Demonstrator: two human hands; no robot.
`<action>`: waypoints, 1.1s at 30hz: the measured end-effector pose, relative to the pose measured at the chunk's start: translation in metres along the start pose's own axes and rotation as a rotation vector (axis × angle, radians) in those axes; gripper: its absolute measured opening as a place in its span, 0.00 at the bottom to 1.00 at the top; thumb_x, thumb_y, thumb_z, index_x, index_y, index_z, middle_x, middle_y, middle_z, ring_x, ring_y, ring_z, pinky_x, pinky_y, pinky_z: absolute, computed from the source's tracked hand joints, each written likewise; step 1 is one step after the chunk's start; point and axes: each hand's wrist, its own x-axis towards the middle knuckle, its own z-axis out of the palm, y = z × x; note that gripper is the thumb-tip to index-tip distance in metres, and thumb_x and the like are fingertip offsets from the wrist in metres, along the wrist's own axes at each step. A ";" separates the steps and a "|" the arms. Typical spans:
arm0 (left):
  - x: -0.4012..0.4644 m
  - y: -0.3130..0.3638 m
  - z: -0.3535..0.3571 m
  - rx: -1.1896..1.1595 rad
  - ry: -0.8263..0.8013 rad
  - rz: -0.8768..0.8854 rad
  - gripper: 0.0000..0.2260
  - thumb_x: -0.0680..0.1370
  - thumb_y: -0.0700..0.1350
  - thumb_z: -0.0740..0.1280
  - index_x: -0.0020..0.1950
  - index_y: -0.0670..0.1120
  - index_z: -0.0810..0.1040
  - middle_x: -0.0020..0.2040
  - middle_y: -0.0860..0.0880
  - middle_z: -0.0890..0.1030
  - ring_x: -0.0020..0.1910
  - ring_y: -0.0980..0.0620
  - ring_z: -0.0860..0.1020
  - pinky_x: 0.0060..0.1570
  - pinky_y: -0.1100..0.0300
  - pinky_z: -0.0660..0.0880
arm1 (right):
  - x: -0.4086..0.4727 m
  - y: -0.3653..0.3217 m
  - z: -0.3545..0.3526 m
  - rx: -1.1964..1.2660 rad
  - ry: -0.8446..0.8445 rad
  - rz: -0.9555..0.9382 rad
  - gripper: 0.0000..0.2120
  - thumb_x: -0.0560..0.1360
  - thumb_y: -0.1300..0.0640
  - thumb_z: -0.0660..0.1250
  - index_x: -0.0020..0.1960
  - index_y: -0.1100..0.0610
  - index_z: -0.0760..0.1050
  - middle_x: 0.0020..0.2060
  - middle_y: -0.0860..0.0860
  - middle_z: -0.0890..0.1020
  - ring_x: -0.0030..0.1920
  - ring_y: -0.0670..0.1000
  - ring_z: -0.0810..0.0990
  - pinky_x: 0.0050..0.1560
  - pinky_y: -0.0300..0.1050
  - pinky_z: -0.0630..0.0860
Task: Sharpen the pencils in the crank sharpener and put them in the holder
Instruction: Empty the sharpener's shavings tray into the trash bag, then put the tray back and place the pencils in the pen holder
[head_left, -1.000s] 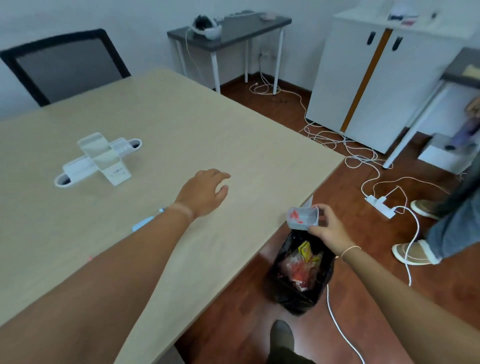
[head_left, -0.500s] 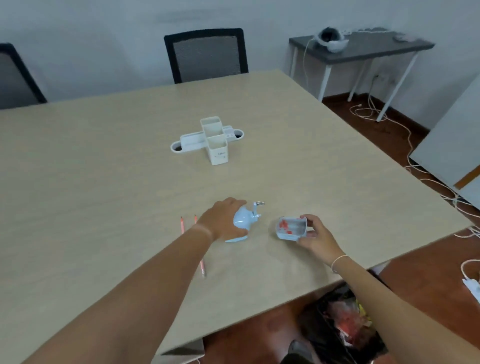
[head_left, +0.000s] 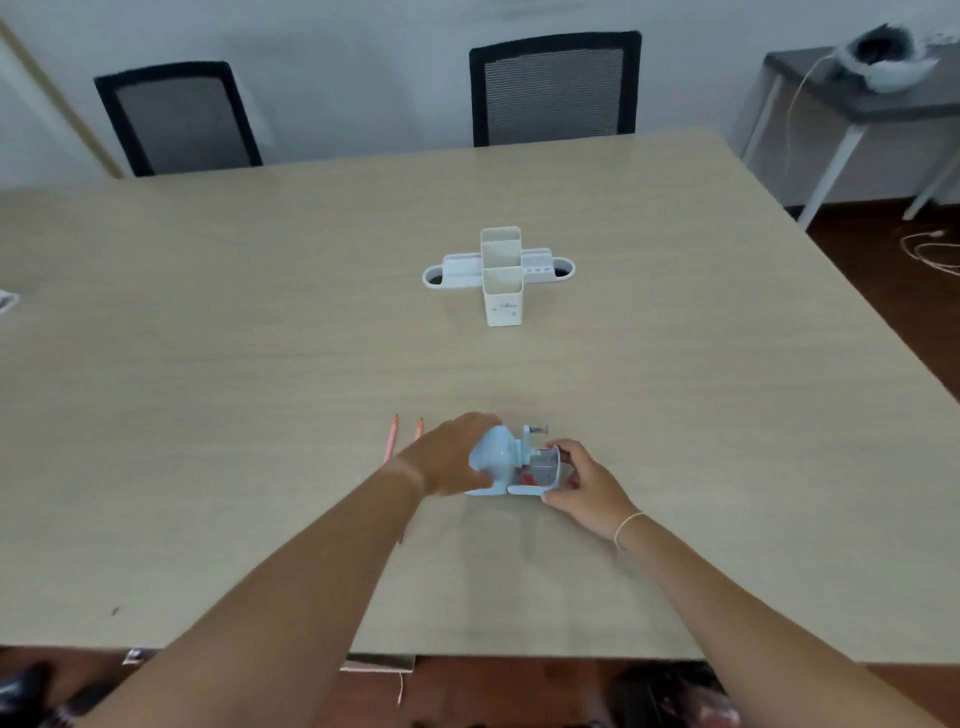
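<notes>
Left hand (head_left: 451, 457) grips the sharpener (head_left: 497, 460); right hand (head_left: 582, 480) holds its clear drawer (head_left: 545, 470) (half inserted).

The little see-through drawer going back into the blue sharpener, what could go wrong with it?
The right hand is pushing the clear drawer into the sharpener. If it goes in crooked, it might jam or spill leftover red shavings. The left hand and its arm sit right by the two pencils, so a nudge could roll them.
</notes>
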 end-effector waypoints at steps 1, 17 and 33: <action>-0.001 0.002 0.000 -0.005 -0.003 -0.013 0.32 0.73 0.44 0.69 0.74 0.49 0.59 0.74 0.49 0.63 0.72 0.48 0.64 0.69 0.57 0.62 | 0.002 -0.001 0.000 -0.005 -0.017 -0.009 0.26 0.68 0.63 0.67 0.63 0.48 0.65 0.51 0.50 0.78 0.33 0.44 0.73 0.36 0.37 0.71; 0.000 0.005 0.004 -0.061 -0.021 -0.055 0.30 0.72 0.45 0.69 0.71 0.53 0.62 0.70 0.52 0.66 0.68 0.49 0.66 0.65 0.53 0.67 | 0.009 -0.018 0.028 -0.129 -0.096 -0.016 0.11 0.71 0.60 0.65 0.53 0.60 0.75 0.50 0.53 0.73 0.50 0.54 0.75 0.48 0.41 0.68; -0.005 -0.004 0.005 -0.086 -0.002 0.024 0.39 0.71 0.48 0.71 0.76 0.52 0.52 0.76 0.50 0.59 0.73 0.47 0.61 0.70 0.53 0.64 | 0.003 -0.034 0.032 -0.005 -0.013 0.057 0.08 0.76 0.63 0.57 0.46 0.54 0.73 0.43 0.53 0.77 0.45 0.52 0.74 0.43 0.44 0.67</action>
